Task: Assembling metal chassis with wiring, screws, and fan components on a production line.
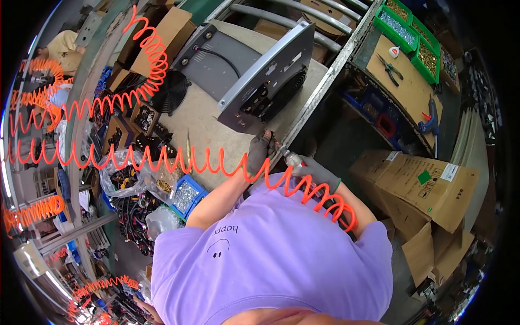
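Note:
My right hand [320, 173], in a grey glove, is wrapped round a pneumatic screwdriver [293, 158]. Its tip points up and left, toward my left hand [261, 151]. That hand, gloved as well, has its fingers pinched together close to the tip; what they hold is too small to make out. Just beyond my hands, a grey metal panel [276, 67] with sockets and a round fan grille stands tilted up on the workbench [211, 132]. Behind it is a grey metal housing [214, 57] with a black cable. An orange coiled air hose [208, 161] crosses over my forearms.
Left of me are a blue bin of screws [187, 196], bagged parts and a black fan guard [174, 92]. On the right, pliers [390, 69] and green bins [398, 30] stand on a side table, with cardboard boxes [422, 184] below. A metal rail [325, 81] edges the bench.

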{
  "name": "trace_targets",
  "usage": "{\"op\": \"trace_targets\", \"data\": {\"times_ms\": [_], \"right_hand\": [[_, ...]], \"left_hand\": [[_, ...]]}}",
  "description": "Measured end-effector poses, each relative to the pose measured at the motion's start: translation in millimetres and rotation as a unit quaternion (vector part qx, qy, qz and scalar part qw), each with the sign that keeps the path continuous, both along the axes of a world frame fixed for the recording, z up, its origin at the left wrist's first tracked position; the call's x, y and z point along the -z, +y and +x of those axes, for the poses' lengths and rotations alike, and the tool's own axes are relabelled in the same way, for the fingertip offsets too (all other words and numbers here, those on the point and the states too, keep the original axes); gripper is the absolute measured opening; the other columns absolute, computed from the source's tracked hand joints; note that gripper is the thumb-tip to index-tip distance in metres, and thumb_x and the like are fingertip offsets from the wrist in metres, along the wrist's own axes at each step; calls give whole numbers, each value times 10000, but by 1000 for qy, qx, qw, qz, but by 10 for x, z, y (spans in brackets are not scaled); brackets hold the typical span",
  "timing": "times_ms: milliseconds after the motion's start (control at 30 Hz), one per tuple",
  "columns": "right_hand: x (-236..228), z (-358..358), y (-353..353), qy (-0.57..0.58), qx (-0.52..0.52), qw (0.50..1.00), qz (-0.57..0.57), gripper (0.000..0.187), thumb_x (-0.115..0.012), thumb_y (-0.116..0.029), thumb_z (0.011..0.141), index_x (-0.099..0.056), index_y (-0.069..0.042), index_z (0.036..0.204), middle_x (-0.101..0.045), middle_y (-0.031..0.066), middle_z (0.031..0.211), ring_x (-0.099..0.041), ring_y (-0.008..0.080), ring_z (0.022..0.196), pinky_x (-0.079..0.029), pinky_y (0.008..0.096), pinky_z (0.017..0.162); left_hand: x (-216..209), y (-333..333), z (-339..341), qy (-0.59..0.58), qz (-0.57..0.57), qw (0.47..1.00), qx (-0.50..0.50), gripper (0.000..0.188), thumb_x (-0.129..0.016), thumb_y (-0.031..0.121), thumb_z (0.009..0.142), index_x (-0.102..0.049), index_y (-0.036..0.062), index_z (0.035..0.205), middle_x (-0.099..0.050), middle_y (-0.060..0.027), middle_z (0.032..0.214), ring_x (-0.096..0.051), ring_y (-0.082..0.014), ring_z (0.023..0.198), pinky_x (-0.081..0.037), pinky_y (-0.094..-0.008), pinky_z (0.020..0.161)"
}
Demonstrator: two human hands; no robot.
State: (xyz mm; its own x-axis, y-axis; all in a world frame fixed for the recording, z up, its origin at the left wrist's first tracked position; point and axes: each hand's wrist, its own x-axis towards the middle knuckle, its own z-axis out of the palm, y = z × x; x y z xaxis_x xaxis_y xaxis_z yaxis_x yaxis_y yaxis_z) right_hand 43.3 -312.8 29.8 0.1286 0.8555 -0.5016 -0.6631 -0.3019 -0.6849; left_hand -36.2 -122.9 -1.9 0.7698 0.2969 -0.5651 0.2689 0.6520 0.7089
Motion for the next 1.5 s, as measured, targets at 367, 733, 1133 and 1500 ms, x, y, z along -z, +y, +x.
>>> {"op": "trace_targets", "data": {"times_ms": [367,733,1133,1500], "right_hand": [[475,177,176,-146,-13,985,-89,384,-666,-198,720,-508,3,1007,-543,40,871,-513,107,767,-448,261,693],[645,190,244,-140,9,987,-74,395,-664,-220,717,-509,9,999,-558,62,847,-528,125,735,-449,273,664],[823,92,221,-81,39,993,-73,411,-678,-230,711,-504,4,1001,-554,56,821,-520,125,695,-450,277,640],[1046,195,147,-329,-27,942,-66,574,-681,-344,676,-473,21,1066,-589,183,880,-597,296,830,-461,381,758]], "left_hand": [[636,-12,237,13,-187,976,-114,164,-401,198,962,-528,95,947,-465,-16,721,-414,-119,543,-365,-225,471],[993,105,405,98,-228,947,-203,173,-558,303,883,-533,143,821,-482,-3,679,-438,-105,530,-349,-216,405],[925,170,450,137,-251,945,-158,179,-495,276,874,-525,111,814,-406,-28,508,-390,-158,431,-290,-270,366],[955,166,381,72,-258,953,-139,128,-537,260,859,-543,133,844,-513,-43,664,-490,-171,544,-363,-241,409]]}}
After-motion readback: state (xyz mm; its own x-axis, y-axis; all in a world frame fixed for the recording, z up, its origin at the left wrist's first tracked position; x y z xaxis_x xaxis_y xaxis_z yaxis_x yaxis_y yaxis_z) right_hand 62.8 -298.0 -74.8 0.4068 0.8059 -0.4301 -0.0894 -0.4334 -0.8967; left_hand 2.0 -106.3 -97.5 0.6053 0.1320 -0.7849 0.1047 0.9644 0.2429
